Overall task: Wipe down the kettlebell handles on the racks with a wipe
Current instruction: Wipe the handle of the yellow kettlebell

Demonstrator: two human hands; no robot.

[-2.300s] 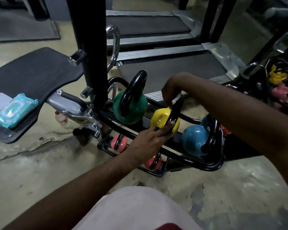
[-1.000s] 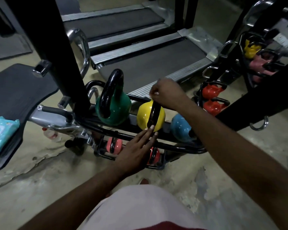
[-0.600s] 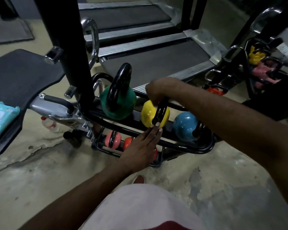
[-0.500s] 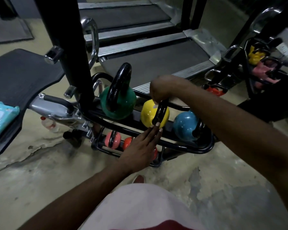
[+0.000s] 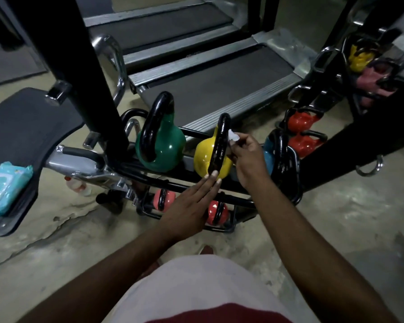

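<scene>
Three kettlebells stand in a row on the top tier of a black rack [image 5: 196, 132]: a green kettlebell [image 5: 166, 148] at the left, a yellow kettlebell [image 5: 203, 157] in the middle and a blue kettlebell [image 5: 267, 157] at the right. The right hand [image 5: 247, 157] pinches a small white wipe [image 5: 233, 137] and holds it against the right side of the yellow bell's black handle [image 5: 221, 141], near its top. The left hand [image 5: 187, 210] lies flat with its fingers straight, the tips touching the near foot of that handle. The two hands are apart, one on either end of the handle. On the lower tier sit a pink kettlebell [image 5: 162, 199] and a red kettlebell [image 5: 217, 212]. A pale blue pack of wipes [image 5: 5, 185] rests on a black bench pad [image 5: 28, 127] at the far left. A treadmill [image 5: 219, 75] lies beyond the rack.
</scene>
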